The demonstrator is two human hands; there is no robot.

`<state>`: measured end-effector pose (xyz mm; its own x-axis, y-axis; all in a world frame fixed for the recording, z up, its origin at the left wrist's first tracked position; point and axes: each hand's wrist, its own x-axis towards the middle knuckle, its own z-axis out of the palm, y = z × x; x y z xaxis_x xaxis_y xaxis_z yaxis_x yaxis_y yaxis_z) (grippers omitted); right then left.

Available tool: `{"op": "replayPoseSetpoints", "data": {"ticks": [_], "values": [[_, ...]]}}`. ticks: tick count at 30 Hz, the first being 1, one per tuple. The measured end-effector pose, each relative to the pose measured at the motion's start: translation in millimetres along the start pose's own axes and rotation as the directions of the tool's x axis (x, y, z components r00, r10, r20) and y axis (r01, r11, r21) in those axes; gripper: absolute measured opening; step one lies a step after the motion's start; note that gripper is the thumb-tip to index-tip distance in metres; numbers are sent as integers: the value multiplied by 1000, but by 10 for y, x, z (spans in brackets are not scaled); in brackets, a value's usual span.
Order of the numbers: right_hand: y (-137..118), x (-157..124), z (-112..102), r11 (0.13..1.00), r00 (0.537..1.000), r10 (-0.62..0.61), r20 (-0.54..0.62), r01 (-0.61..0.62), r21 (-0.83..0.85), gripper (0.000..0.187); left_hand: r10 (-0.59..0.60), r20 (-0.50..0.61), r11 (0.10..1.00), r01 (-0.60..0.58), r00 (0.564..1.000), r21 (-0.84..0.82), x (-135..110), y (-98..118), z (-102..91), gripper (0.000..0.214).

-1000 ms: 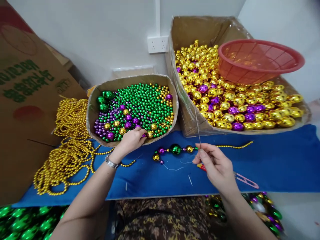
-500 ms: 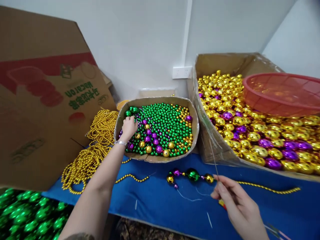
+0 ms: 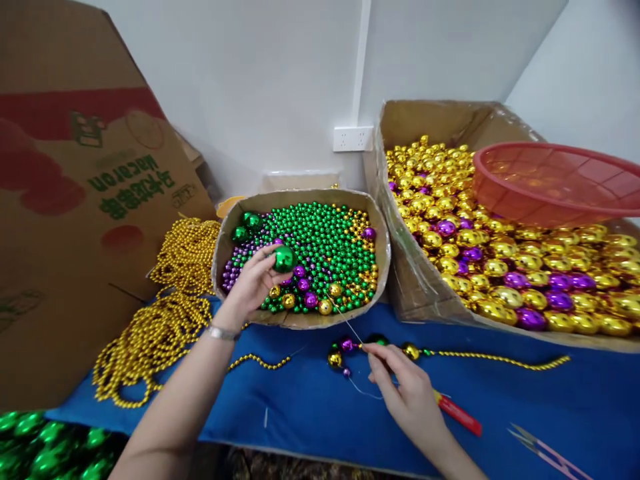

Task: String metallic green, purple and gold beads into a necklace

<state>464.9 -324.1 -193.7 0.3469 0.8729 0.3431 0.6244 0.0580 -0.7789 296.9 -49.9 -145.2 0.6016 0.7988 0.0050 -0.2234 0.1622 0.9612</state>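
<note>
My left hand (image 3: 251, 285) pinches a large shiny green bead (image 3: 285, 259) between its fingertips, over the left part of a shallow cardboard box (image 3: 300, 321) of mixed green, purple and gold beads. A long thin needle (image 3: 353, 325) slants up and left from the closed fingers of my right hand (image 3: 403, 380), its tip near the box's front. Under and around that hand lies a bead strand (image 3: 411, 351) on the blue cloth, with purple, gold and green balls and a gold bead tail. Part of its big green bead is hidden by my right fingers.
Gold bead strings (image 3: 150, 340) lie piled left, beside a large brown carton (image 3: 60, 267). At right stands a big box (image 3: 415, 267) of gold and purple beads under a red basket (image 3: 555, 193). A red-handled tool (image 3: 463, 415) and pink snips (image 3: 545, 450) rest on the blue cloth (image 3: 320, 400).
My left hand has come up out of the bead box with the large green bead. My right hand has moved left with the needle, uncovering the red-handled tool. The view has shifted slightly.
</note>
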Motion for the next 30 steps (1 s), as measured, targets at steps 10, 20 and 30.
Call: {"op": "replayPoseSetpoints", "data": {"ticks": [10, 20, 30], "values": [[-2, 43, 54, 984, 990, -137, -12, 135, -117, 23, -145, 91, 948, 164, 985, -271, -496, -254, 430, 37], [49, 34, 79, 940, 981, -194, -18, 181, -290, 23, 11, 98, 991, -23, 995, 128, -703, -346, 620, 51], [70, -15, 115, 968, 987, -161, -21, 154, -199, 21, -59, 170, 998, 53, 984, 44, -890, -518, 758, 50]]}}
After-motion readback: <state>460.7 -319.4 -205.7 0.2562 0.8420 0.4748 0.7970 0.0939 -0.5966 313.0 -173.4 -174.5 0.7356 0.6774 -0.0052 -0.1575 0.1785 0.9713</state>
